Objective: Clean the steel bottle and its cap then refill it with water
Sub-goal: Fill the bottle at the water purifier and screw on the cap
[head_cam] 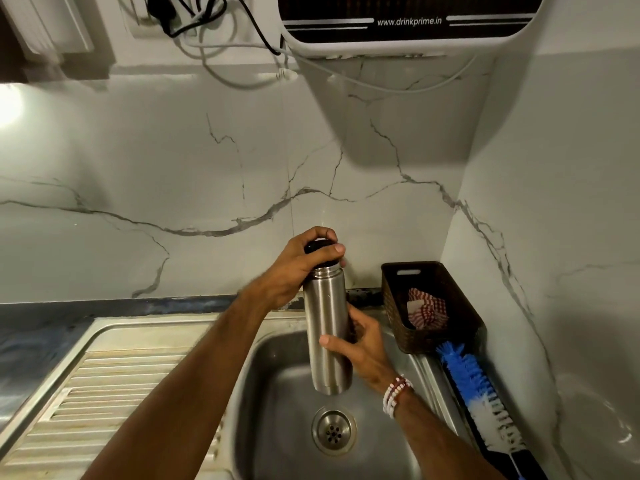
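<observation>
Here, both hands are clamped on the steel bottle [327, 327], which stands upright in the air above the sink [270, 382], its base over the basin and just behind the round drain [333, 432]. The left hand [294, 271] curls over the top, fingers and thumb wrapped round the black cap [317, 245], which sits on the bottle's neck. The right hand [363, 344] grips the brushed steel body lower down from the right side, thumb across the front; a red and white beaded bracelet [396, 393] circles that wrist.

The only writing that can be read is on the white water purifier [408, 22] mounted on the wall above: "www.drinkprime.in" in white letters on a dark panel, between silver stripes. Black and white cables [207, 15] hang to its left.

To the right of the basin, in the corner by the marble-patterned wall [173, 168], stands a dark brown woven basket [460, 306] holding a crumpled red and white checked cloth [426, 308]. Just in front of the basket lies a bottle brush [474, 382], blue bristles towards the basket and white ones nearer the camera. On the left, the ribbed steel draining board [121, 393] joins the basin, with the dark table [34, 334] behind it.
</observation>
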